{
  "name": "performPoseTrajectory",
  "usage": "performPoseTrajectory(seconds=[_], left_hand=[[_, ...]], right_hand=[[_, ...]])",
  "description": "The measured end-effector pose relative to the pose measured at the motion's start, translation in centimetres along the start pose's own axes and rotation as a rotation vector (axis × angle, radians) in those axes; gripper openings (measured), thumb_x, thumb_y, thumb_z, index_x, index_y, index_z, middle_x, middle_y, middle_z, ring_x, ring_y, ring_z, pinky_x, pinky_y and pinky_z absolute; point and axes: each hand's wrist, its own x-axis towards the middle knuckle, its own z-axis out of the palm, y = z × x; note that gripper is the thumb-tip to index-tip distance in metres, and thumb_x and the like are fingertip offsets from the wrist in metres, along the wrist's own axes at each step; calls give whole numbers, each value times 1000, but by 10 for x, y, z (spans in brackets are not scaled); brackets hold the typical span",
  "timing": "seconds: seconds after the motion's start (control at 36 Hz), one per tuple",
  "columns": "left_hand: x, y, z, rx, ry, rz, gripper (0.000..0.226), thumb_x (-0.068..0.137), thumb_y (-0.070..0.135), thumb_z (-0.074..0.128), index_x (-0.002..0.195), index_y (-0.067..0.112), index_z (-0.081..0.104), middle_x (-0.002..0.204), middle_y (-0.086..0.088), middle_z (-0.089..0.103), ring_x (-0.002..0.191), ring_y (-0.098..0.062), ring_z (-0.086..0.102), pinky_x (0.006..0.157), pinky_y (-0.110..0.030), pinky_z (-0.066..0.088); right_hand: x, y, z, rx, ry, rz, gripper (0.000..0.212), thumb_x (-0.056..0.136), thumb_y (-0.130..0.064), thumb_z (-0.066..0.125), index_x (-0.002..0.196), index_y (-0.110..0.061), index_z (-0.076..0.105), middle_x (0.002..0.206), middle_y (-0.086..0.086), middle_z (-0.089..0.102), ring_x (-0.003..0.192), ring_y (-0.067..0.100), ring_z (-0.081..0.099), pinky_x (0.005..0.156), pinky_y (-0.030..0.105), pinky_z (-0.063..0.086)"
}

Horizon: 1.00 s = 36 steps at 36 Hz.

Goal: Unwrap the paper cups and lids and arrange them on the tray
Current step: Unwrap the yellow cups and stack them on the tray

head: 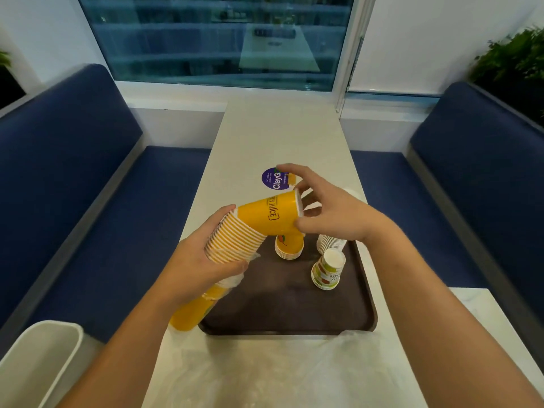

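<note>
**Separating a batch from the yellow cup stack**

While loose clear plastic wrap point(294, 375) lies spread on the desk point(282, 128) nearest the camera, a brown tray point(294, 307) sits just beyond it. At the tray's left edge another yellow stack point(191, 310) lies on its side, its wrap bunched at the upper end. Above the tray, the left hand point(203, 260) is clenched around the rim end of a nested stack of yellow juice cups point(250, 231), held tilted. The right hand point(323, 207) grasps the base end of the outermost cup, thumb below and fingers curled over the bottom.

On the tray's far part stand a short inverted yellow stack point(290, 245), a printed white cup stack point(328, 269) and a plain white stack point(329, 242). A purple round sticker point(273, 179) marks the desk behind.

To do this well, pull straight along the stack's axis with a slight twist, keeping the left grip firm on the rims without crushing them, then set the freed cups rim-down beside the yellow stack.
</note>
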Motion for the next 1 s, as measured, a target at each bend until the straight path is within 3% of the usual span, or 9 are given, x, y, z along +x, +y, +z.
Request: performPoseTrajectory(seconds=[0.14,0.28,0.36,0.42,0.56,0.61,0.72,0.89,1.0], left_hand=[[3,6,3,-26,10,19,89,78,46,86,136,72,24,118,50,47,108,4,60,62,-8,49],[6,11,9,-29,-17,48,84,79,44,86,132,72,27,114,55,45,111,20,51,61,-3,49],[7,8,9,-37,-13,35,86,77,48,84,135,71,26,115,54,45,111,20,51,61,-4,49],[6,3,8,-53,-8,19,88,77,48,84,139,69,26,117,52,46,111,18,53,62,-4,50],[6,-10,4,-83,39,-41,95,78,48,86,147,68,24,126,41,50,113,2,60,66,-8,52],[7,-13,4,-82,43,-54,94,77,48,86,147,68,25,126,39,51,113,-3,61,67,-9,52],[9,-13,8,-78,46,-63,92,78,44,86,141,72,25,120,42,50,110,-3,60,62,-6,51],[12,-14,14,-83,46,-70,93,77,48,84,145,67,24,126,38,49,113,-5,60,64,-6,50],[14,-14,19,-93,44,-82,92,72,55,82,144,67,26,126,38,49,113,-8,61,65,-9,50]], right_hand=[[2,0,2,-322,-89,77,101,78,-31,86,153,-49,21,129,-16,29,121,15,44,93,32,54],[7,-1,21,-314,-57,27,93,89,-44,77,159,-43,16,151,-7,39,128,16,47,94,29,46],[8,2,25,-397,-25,39,91,91,-55,70,158,-49,10,157,-8,38,134,20,44,106,47,46],[6,4,24,-414,-9,47,93,92,-53,70,157,-55,3,157,-6,39,131,22,41,107,53,44],[10,12,26,-226,220,-6,111,88,-28,77,154,-60,-6,142,-3,48,103,20,62,83,44,62],[14,17,31,-215,352,25,107,87,-29,79,152,-62,0,146,-1,44,109,22,60,84,41,62],[25,31,43,-214,535,104,84,88,-33,81,147,-44,21,147,-1,41,122,23,56,91,36,59],[34,52,69,-223,588,244,75,87,-23,82,141,-30,32,139,5,48,122,28,59,91,35,53],[38,70,82,-333,477,382,67,89,-23,80,141,-21,37,136,9,50,116,32,62,90,37,56]])
